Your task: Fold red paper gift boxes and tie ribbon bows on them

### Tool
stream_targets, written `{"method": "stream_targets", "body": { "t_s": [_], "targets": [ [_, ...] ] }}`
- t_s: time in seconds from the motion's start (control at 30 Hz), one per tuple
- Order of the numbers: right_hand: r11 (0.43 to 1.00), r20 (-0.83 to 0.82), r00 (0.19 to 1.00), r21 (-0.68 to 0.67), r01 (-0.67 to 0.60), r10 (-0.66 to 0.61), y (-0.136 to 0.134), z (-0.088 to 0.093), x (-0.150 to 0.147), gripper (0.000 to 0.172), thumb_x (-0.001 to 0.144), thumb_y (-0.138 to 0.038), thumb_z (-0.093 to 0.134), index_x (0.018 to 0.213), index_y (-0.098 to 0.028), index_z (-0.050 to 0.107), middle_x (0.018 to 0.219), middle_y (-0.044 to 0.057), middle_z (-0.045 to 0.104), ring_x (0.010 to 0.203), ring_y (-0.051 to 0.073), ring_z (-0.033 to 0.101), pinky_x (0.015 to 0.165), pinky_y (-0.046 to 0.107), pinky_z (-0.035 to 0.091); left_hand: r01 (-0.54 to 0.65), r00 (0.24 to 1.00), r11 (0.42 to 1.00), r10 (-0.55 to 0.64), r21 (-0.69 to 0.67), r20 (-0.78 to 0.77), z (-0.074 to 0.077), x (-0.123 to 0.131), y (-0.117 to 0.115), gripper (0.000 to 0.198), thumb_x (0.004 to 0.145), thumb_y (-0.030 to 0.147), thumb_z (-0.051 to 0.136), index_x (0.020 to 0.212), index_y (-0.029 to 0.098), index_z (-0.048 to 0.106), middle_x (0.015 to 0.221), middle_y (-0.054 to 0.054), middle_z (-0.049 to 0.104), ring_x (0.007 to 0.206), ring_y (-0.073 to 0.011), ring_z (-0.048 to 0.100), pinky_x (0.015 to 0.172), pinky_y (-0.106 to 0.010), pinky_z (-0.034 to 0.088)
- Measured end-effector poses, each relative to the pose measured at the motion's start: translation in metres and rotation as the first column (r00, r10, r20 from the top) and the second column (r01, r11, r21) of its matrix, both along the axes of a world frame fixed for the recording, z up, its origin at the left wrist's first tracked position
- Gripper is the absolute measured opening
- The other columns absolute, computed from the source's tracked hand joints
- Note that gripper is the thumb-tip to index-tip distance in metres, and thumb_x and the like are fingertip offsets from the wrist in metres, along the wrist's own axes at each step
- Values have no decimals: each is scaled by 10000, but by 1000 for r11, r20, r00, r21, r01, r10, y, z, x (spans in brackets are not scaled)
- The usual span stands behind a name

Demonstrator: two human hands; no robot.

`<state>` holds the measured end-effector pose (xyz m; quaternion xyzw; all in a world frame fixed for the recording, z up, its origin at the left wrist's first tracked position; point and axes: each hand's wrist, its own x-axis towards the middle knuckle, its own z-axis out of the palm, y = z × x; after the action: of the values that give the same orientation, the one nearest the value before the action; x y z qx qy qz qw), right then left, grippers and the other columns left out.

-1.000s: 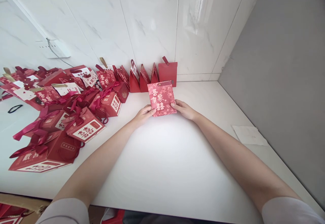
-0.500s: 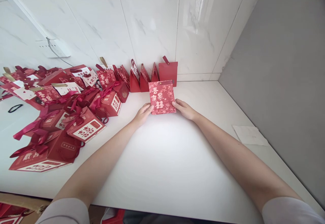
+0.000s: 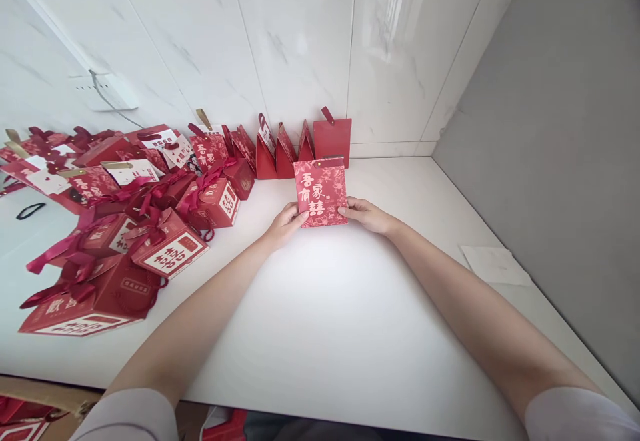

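Note:
Between my two hands is a red gift box (image 3: 321, 191) with a pale flower print, white characters and a small strap with a rivet at its top edge. My left hand (image 3: 286, 223) grips its lower left side, thumb on the front face. On the lower right side, my right hand (image 3: 367, 216) does the same, fingers behind the box. Just behind it, a plain red gift box (image 3: 333, 139) with a strap loop stands against the wall. To its left runs a row of triangular red gift boxes (image 3: 265, 154).
Many red boxes with ribbon bows (image 3: 173, 244) crowd the left of the white table (image 3: 320, 334). A black loop (image 3: 31, 211) lies at far left, a white tissue (image 3: 495, 265) at right. A grey panel (image 3: 560, 161) bounds the right side, a tiled wall (image 3: 300, 41) the back.
Both hands have shifted slightly on the box, the thumbs now lower on its front. The box has turned or tilted a little. The other boxes stay as they were.

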<state>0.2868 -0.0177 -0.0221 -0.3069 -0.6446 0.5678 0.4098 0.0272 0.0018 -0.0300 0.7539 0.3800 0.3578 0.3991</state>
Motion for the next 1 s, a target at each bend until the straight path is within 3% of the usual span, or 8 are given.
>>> {"method": "stream_targets", "body": {
  "t_s": [0.4, 0.57, 0.67, 0.83, 1.0],
  "targets": [
    [1000, -73, 997, -16, 11, -12, 3, -3, -5, 449, 772, -589, 685, 1045, -233, 697, 1134, 34, 693, 1092, 241, 598, 1056, 405, 385, -35, 998, 999, 36, -15, 47, 5, 4, -3, 415, 878, 513, 544, 1101, 174, 632, 1164, -86, 567, 1155, -239, 528, 1017, -366, 416],
    [989, -1, 989, -28, 147, -148, 4, -8, -5, 433, 795, -633, 627, 887, -210, 629, 984, 29, 688, 990, 231, 598, 974, 382, 423, 3, 991, 996, 9, -90, 136, 10, 4, -6, 390, 813, 493, 646, 1035, 179, 582, 1138, -72, 614, 1043, -213, 578, 945, -365, 452],
    [964, 58, 963, 65, 259, -263, 2, -10, -3, 411, 836, -629, 573, 822, -219, 545, 919, 11, 654, 929, 213, 590, 930, 370, 436, -34, 986, 992, 53, -123, 157, 11, 4, -6, 368, 812, 502, 644, 978, 188, 547, 1127, -60, 640, 964, -185, 612, 911, -355, 469],
    [951, 104, 965, 224, 213, -240, 0, -12, -2, 357, 806, -558, 650, 880, -233, 523, 1207, 42, 597, 1076, 223, 570, 1000, 401, 422, -194, 968, 970, 213, -144, 131, 9, 5, -4, 431, 876, 598, 486, 998, 194, 574, 1140, -72, 648, 994, -202, 628, 876, -357, 504],
    [863, 207, 877, 377, 337, -433, 6, -19, -8, 382, 734, -535, 719, 892, -228, 555, 1359, 105, 497, 1273, 292, 447, 1038, 453, 391, -263, 961, 964, 265, -33, 84, 5, 4, -1, 429, 896, 570, 472, 1051, 196, 614, 1151, -81, 643, 1087, -227, 587, 955, -374, 454]
  ]
}}
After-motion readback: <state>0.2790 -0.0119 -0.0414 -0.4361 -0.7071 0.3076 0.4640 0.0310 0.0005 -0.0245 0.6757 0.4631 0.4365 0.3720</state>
